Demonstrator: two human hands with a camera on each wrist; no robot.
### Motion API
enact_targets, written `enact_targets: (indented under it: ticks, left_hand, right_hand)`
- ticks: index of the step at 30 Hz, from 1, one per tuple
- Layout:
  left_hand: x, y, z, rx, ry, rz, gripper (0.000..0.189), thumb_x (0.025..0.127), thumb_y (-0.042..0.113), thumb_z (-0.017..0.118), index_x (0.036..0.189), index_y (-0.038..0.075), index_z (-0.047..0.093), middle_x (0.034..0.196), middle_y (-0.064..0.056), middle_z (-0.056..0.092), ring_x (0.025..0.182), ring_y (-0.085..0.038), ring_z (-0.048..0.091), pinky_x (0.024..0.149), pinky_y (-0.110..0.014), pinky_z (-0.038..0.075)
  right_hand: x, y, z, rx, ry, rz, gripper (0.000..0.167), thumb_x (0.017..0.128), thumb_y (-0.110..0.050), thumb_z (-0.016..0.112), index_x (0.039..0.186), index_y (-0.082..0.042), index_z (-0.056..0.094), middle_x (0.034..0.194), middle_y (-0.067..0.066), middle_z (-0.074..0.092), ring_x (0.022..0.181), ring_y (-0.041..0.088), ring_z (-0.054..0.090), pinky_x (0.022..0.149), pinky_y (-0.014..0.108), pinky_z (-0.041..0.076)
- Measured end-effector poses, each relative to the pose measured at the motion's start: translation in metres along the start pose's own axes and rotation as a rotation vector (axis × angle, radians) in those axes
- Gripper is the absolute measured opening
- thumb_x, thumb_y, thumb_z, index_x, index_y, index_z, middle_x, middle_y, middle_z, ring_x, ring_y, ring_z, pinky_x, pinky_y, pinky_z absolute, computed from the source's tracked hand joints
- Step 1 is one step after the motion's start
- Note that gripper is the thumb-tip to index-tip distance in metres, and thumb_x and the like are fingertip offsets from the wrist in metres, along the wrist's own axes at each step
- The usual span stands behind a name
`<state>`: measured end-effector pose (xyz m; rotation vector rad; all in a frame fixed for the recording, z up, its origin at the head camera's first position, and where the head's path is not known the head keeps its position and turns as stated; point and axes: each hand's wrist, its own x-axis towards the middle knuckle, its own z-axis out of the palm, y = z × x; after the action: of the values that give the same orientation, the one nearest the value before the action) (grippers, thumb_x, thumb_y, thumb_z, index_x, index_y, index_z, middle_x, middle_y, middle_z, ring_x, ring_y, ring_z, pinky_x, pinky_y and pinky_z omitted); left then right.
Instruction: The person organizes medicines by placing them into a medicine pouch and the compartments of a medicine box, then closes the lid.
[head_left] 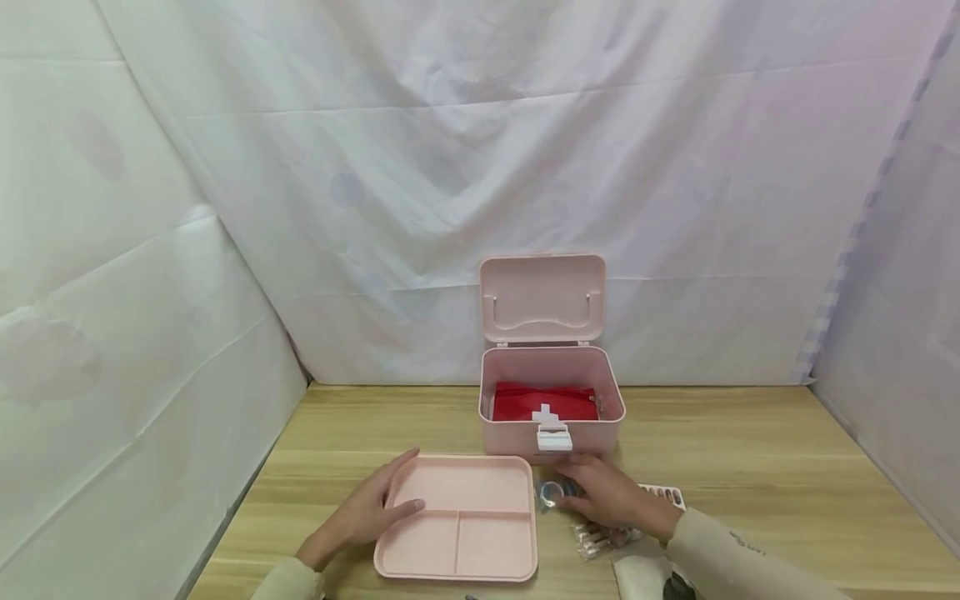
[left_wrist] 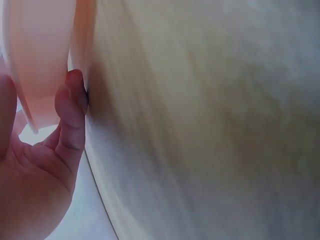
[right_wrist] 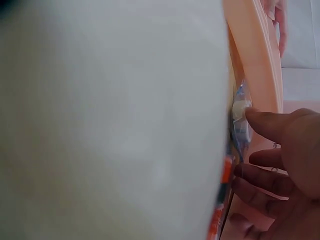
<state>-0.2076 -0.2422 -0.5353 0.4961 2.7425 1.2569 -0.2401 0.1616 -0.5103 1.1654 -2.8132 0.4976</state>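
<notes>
A pale pink divided tray (head_left: 495,546) lies on the table, with three compartments and nothing in them. My left hand (head_left: 375,504) holds its left side, thumb over the rim and fingers along the outer edge; the left wrist view shows these fingers (left_wrist: 72,112) curled beside the tray wall. Right of the tray, a roll of tape in a clear wrapper (head_left: 551,493) lies flat. Over it is my right hand (head_left: 607,496), fingers spread and loosely bent. Its thumb touches the wrapped roll (right_wrist: 241,112) in the right wrist view; the other fingertips are close to the wrapper's end.
Behind stands a pink box (head_left: 517,437), lid (head_left: 543,296) raised, a red pouch with a white cross (head_left: 517,402) inside. Near my right forearm lie a bag of cotton swabs (head_left: 591,542), a blister pack (head_left: 670,495) and a white bundle (head_left: 641,575). White curtains enclose the table.
</notes>
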Motion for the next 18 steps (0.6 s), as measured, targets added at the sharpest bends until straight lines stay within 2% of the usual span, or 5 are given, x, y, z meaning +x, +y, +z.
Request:
enact_targets:
  ticks: [8,13,18]
  left_hand:
    - [-0.0010,0.0028,0.0017,0.065,0.006,0.017,0.081,0.089,0.045,0.070,0.155,0.015,0.034,0.148,-0.019,0.046,0.134,-0.038,0.046,0.109,-0.059,0.034]
    - [-0.0012,0.0044,0.0025,0.118,0.003,0.015,0.081,0.089,0.049,0.068,0.155,0.015,0.034,0.148,-0.019,0.046,0.133,-0.041,0.045,0.107,-0.062,0.035]
    - [-0.0010,0.0053,0.0029,0.185,0.005,0.009,0.081,0.088,0.054,0.067,0.154,0.017,0.036,0.138,-0.019,0.054,0.122,-0.038,0.054,0.100,-0.062,0.042]
  right_hand:
    - [-0.0026,0.0005,0.0037,0.032,-0.009,0.039,0.048,0.079,-0.028,0.082,0.121,-0.008,0.070,0.122,0.009,0.064,0.114,0.030,0.056,0.098,0.059,0.037]
    - [-0.0036,0.0012,0.0042,0.072,-0.011,0.046,0.044,0.079,-0.028,0.082,0.120,-0.015,0.071,0.122,0.002,0.064,0.114,0.025,0.054,0.098,0.056,0.035]
    - [-0.0036,0.0018,0.0050,0.112,0.005,0.035,0.036,0.081,-0.024,0.081,0.114,-0.015,0.069,0.111,-0.005,0.068,0.105,0.018,0.059,0.093,0.048,0.041]
